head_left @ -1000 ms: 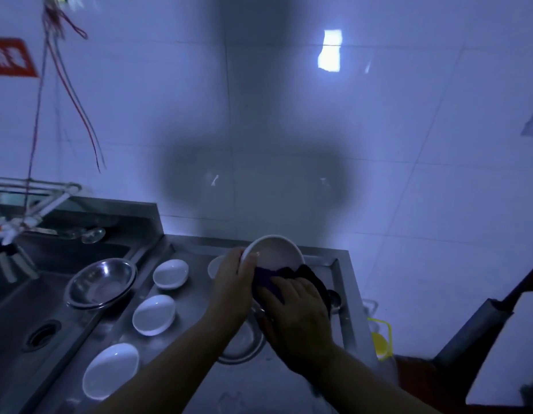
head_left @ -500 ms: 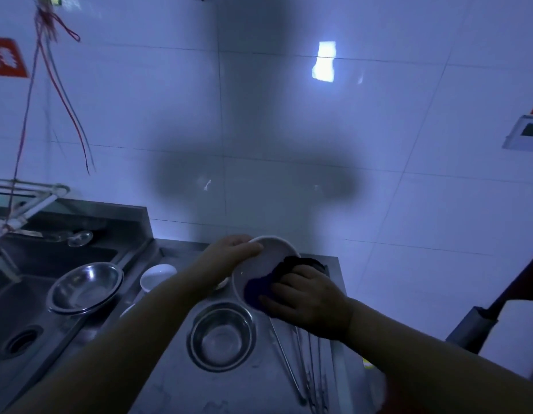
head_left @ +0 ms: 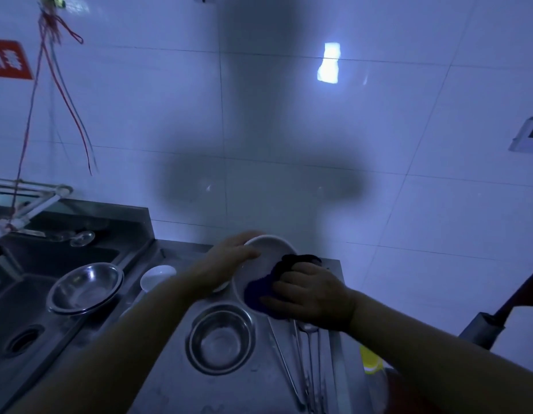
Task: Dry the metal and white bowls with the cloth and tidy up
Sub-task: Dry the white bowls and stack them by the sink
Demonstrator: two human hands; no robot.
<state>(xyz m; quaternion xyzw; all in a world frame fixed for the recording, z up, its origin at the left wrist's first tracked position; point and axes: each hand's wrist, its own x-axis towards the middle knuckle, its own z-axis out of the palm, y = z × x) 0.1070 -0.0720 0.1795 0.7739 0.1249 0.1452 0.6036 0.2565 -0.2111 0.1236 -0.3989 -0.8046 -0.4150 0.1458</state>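
Wiping continues inside the white bowl (head_left: 266,258), which is held tilted above the counter (head_left: 169,380), its opening turned toward the person.

Left hand (head_left: 229,261): curled over the bowl's upper left rim, gripping it. A second ago this hand clasped the bowl from the near side; it has since shifted up to the rim, and the bowl now shows more of its inside.

Right hand (head_left: 311,294): fingers bunched round the dark cloth (head_left: 265,291), pressing it into the bowl's lower right wall. The cloth has travelled from the near edge deeper into the hollow.

Metal bowl (head_left: 222,337): upright on the counter just below the held bowl, untouched. It has come fully into sight as the arms parted.

Second metal bowl (head_left: 86,288): resting at the edge of the sink (head_left: 23,312), apart from the hands.

Small white dish (head_left: 157,277): on the counter to the left, partly behind the left forearm.

Long metal utensils (head_left: 307,366): lying along the counter's right side.

Judgement: drying of this white bowl is under way, interior pass; other bowls appear to wait their turn, and tidying is not yet begun.
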